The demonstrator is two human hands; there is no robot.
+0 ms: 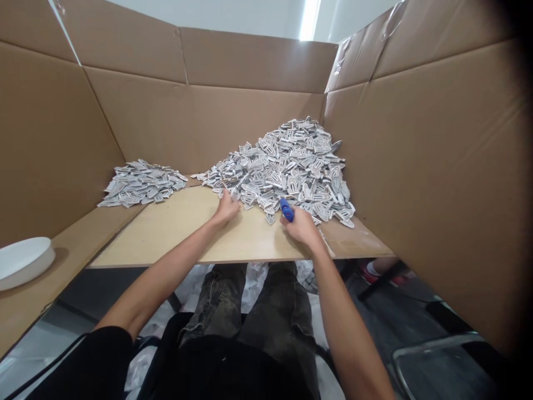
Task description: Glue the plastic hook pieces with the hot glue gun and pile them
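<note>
A large heap of flat, light-grey slotted plastic pieces (291, 161), pointed at one end, lies at the back right of the wooden board. At its front left edge is my left hand (227, 209), fingers pinched together around a small light-grey piece (234, 195) that is mostly hidden. My right hand (300, 225) is wrapped round a small blue tool (286, 209) at the heap's front edge. Only the blue end of that tool shows; its exact kind is unclear. A smaller pile of similar grey pieces (144, 182) lies at the back left.
Cardboard walls (254, 111) enclose the work surface at the back and both sides. On the left ledge stands a white bowl (25, 260). The wooden board (166, 233) ends just before my legs. Another person's red shoe (368, 275) is below, at the right.
</note>
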